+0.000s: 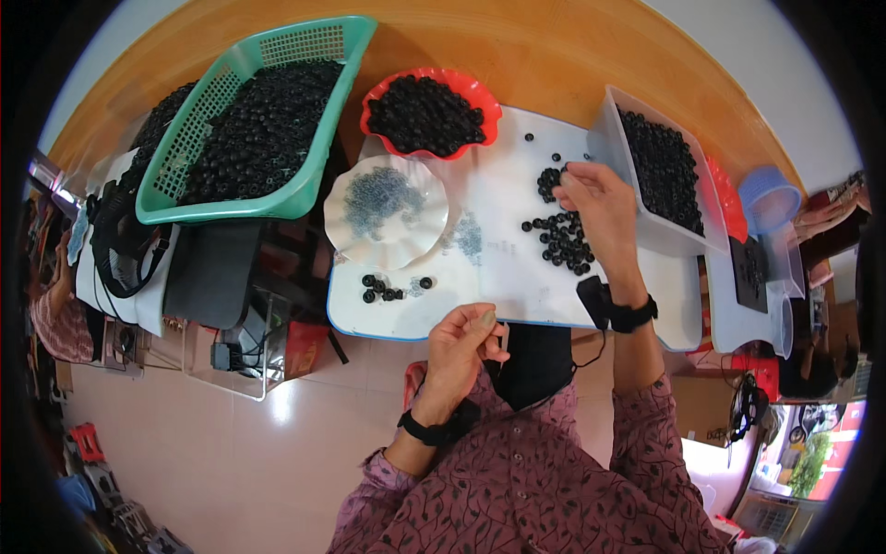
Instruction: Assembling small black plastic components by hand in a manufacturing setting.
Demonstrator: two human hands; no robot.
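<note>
Over the white table my right hand (598,205) bends its thumb and fingers together at a small group of black ring-shaped parts (548,182). Whatever sits between those fingertips is too small to make out. A looser pile of the same black parts (566,245) lies just below that hand. Close to the table's front edge, my left hand (469,343) is closed in a pinch, and what it holds is hidden. Several black parts (384,290) rest at the table's left front. A white scalloped plate (343,222) holds small clear rings, and more clear rings (468,237) lie beside it.
Black parts fill a green basket (277,205) at the left, a red scalloped bowl (492,103) at the back and a clear plastic bin (672,238) at the right. Beyond the bin stands a blue basket (771,198). Another person's hand (821,222) shows at far right.
</note>
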